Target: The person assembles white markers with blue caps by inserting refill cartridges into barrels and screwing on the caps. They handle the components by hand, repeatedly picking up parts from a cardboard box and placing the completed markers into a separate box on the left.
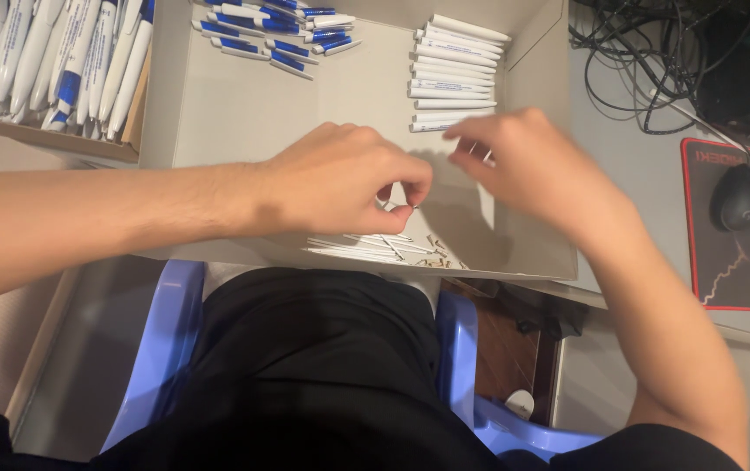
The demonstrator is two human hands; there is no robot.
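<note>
Pen parts in a shallow cardboard tray [218, 105] on the lap: white barrels [453, 74] stacked in a neat column at the far right, blue-and-white clip ends [275, 35] in a loose group at the far edge, thin refills and small springs [375, 247] scattered along the near wall. Left hand [340, 187] sits over the near middle of the tray, thumb and forefinger pinched on a tiny piece, probably a spring; too small to confirm. Right hand [532, 166] is just beside it, fingers curled around a white barrel, mostly hidden by the hand. Hands close together, not touching. Second box [52, 139] at upper left holds many finished pens [52, 61]. Judgement: assembly well along, with roughly a dozen barrels left in the tray. Computer mouse [739, 196] on a mat to the right, unused.
</note>
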